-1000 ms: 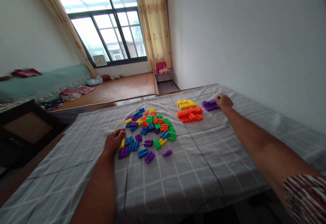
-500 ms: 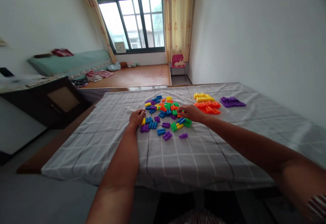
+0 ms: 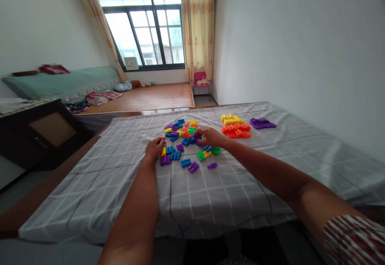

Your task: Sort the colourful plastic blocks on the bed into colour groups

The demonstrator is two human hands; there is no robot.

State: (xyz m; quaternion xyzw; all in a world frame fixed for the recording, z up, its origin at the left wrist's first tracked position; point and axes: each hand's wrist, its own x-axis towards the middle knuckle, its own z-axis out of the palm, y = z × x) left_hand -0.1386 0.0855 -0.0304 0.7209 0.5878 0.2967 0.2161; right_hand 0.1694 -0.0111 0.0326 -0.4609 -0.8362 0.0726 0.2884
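Many small coloured plastic pieces lie mixed at the middle of the table, among them blue pieces (image 3: 175, 155) and a lone purple piece (image 3: 212, 165). My left hand (image 3: 155, 147) rests at the pile's left edge beside a yellow piece (image 3: 163, 151), its fingers curled; what they hold, if anything, is hidden. My right hand (image 3: 207, 135) reaches over the pile's right side, fingertips together at green and purple pieces. Further right lie sorted groups: yellow (image 3: 232, 119), orange (image 3: 236, 130) and purple (image 3: 262, 123). A green group (image 3: 215, 151) sits below my right wrist.
A grey checked cloth (image 3: 120, 176) covers the table. Beyond it are a low bed platform (image 3: 156, 96), a pink chair (image 3: 199, 77) and a window with curtains. A dark cabinet (image 3: 45, 132) stands at the left, a white wall at the right.
The view has shifted, so the table and pieces appear further left. My right hand has moved left, deeper over the pile. A purple pair near the pile's middle is no longer seen where it lay.
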